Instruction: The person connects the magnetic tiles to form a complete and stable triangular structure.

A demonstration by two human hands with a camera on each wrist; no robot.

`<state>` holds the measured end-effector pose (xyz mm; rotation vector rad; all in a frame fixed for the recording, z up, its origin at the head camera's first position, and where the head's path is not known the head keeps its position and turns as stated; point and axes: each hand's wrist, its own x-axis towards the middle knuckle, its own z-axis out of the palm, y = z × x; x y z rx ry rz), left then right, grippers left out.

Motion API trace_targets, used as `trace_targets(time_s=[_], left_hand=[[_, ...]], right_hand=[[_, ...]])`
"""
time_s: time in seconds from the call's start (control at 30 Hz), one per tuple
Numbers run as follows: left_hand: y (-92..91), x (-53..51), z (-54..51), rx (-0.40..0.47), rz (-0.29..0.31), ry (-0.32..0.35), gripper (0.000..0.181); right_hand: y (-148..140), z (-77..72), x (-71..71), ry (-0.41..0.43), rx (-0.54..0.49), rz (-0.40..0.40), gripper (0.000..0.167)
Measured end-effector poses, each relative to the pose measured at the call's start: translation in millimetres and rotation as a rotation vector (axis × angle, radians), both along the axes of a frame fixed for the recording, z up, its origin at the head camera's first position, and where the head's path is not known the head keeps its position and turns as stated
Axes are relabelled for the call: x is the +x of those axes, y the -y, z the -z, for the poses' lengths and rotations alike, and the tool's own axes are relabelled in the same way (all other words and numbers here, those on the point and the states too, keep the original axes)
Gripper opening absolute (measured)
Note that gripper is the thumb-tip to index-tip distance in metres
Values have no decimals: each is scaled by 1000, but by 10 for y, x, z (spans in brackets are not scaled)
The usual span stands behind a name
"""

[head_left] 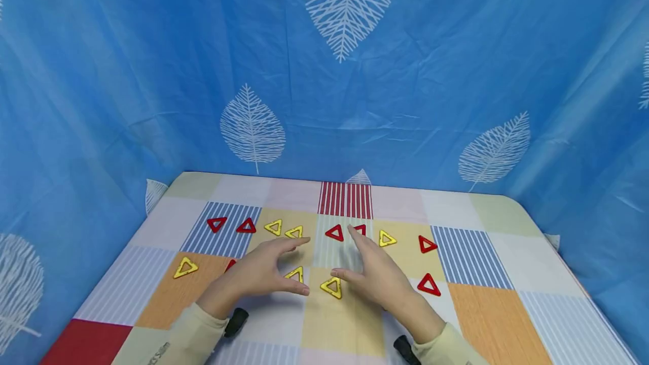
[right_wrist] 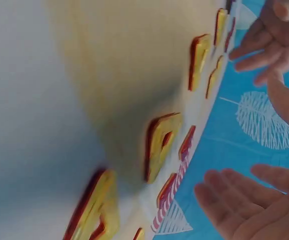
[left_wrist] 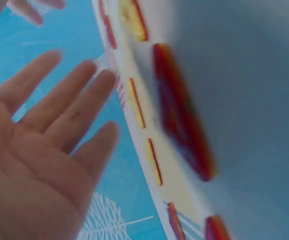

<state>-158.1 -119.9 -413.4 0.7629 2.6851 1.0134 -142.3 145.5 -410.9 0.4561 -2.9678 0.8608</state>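
Taking the gap between the hands as the middle of the clock and the blue curtain as twelve, we see red and yellow hollow triangles lying scattered on the patchwork tablecloth. Our left hand hangs at nine, its thumb and fingers spread apart and holding nothing. Our right hand hangs at three in the same way, palm turned toward the other, empty too.

Nearest to us are two yellow ones: the left yellow triangle at nine, close by the left thumb, and the right yellow triangle at four, just under the right thumb. The near red triangle lies at one, short of the right fingertips. Further out, the outer yellow triangle sits at nine, the far red triangle at ten and the low red triangle between three and four. Another red piece shows by the left wrist, though it is mostly covered and we can't be sure how it lies.

We judge this to be a poised step, with nothing picked up. The next move would call for lowering one hand and pinching a single flat triangle by its edges, without nudging its neighbours.
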Motion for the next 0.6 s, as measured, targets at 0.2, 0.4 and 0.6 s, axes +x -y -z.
trace_targets(time_s=[0.2,0.4,0.6], left_hand=[[12,-56,-75,-44,39,85,79],[28,-116,-159,0,13,162,70],[53,-136,-53,45,-3,184,66]], right_hand=[[76,-5,-13,97,-144,-14,83],[126,-29,-29,185,-216,-47,84],[156,-12,-8,257,-230,-27,83]])
